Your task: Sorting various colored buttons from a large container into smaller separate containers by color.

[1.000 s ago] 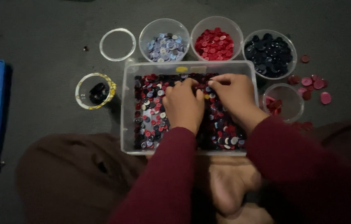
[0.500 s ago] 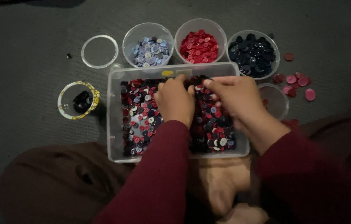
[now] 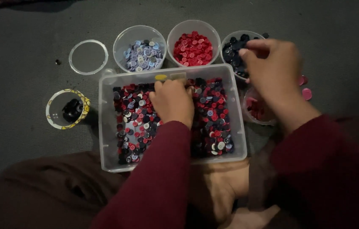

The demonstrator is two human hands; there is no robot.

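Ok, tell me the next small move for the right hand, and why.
Probably let go over the cup of dark buttons: the right hand hangs above it with fingertips pinched, likely on a dark button, though that is hidden. The left hand rests in the clear bin of mixed buttons.

A clear rectangular plastic bin [image 3: 105, 127] sat in the middle on the grey floor, filled with mixed red, dark and white buttons. Behind it stood three round clear cups in a row. The left cup [image 3: 121, 42] held pale blue and lilac buttons, the middle cup [image 3: 173, 36] held red ones, and the right cup [image 3: 227, 42] held dark navy ones. A smaller clear cup [image 3: 251, 108] of pinkish-red buttons stood just right of the bin, partly hidden. Left of the bin was a round banded cup [image 3: 85, 104], its rim ringed in a yellow patterned strip, with something black inside. A clear round lid [image 3: 70, 57] lay behind it. No signs or screens showed.
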